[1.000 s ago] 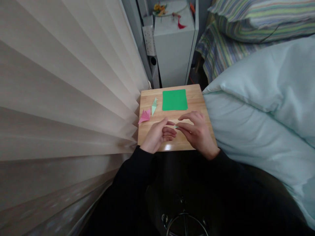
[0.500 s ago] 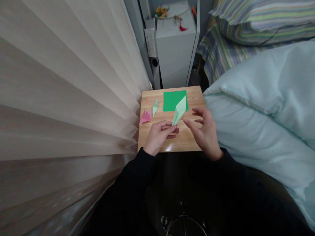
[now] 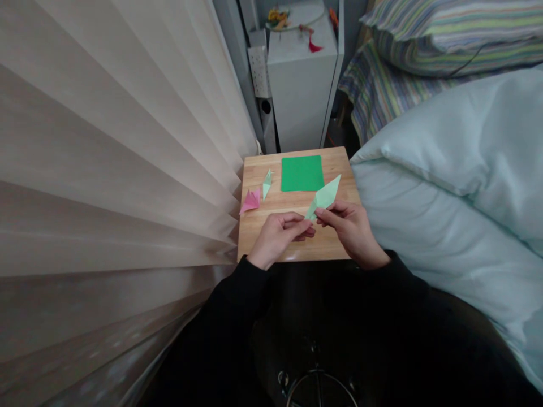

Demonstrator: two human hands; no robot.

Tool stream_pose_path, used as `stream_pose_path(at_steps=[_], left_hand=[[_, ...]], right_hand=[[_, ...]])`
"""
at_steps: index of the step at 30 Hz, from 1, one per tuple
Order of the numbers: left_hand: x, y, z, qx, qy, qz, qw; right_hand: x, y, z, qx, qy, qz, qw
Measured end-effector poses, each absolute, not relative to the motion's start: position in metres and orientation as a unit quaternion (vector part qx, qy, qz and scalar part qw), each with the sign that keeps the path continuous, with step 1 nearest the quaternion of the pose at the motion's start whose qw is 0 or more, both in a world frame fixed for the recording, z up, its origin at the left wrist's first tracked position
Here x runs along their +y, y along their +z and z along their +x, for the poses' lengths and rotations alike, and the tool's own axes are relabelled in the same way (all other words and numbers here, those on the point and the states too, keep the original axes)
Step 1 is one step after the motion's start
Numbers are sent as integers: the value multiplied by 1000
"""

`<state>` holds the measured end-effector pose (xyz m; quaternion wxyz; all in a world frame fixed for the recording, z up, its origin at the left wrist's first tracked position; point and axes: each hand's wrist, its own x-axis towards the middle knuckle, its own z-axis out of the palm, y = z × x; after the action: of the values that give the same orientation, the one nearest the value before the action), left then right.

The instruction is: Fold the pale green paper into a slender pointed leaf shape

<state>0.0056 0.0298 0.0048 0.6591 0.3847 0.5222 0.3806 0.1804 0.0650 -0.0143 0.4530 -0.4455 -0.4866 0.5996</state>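
There are two hands, and they both hold one folded pale green paper point(image 3: 326, 195). The left hand point(image 3: 278, 234) is pinched shut on the low, thin end of it, with the thumb on top. The right hand point(image 3: 355, 230) is pinched shut too, with its thumb on the paper a bit higher up, near the middle. So the paper sits between the two hands, in front of the fingers, and its pointy top sticks up and off to the right, past the right thumb. The two hands are close to each other.

Under the hands is one wooden surface point(image 3: 254, 240). On it lies one bright green square point(image 3: 302, 173), flat, just past the held paper and a little to the left. I cannot tell how many sheets are in it. To the left of the square are two more folded things. One is a small light green bird point(image 3: 267, 185), and one is a pink bird point(image 3: 251, 200). They lie near each other, past the left hand, and the pink one is closer to the left edge.

One white cabinet point(image 3: 299, 96) stands behind the surface, with one red tassel point(image 3: 314, 45) on top. A puffy blue blanket point(image 3: 449, 169) is on the right.
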Motion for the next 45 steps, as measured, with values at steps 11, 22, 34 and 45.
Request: stream_pose_path(at_steps=[11, 22, 34, 45], left_hand=[[30, 4, 13, 516, 446, 439, 585], [30, 14, 10, 490, 415, 469, 606], [29, 3, 11, 506, 371, 467, 623], [29, -1, 14, 529, 379, 438, 620]], right_hand=[[64, -15, 177, -428, 675, -401, 448], [59, -12, 173, -444, 599, -440, 501], [63, -11, 178, -452, 634, -422, 465], [64, -16, 175, -421, 631, -467, 454]])
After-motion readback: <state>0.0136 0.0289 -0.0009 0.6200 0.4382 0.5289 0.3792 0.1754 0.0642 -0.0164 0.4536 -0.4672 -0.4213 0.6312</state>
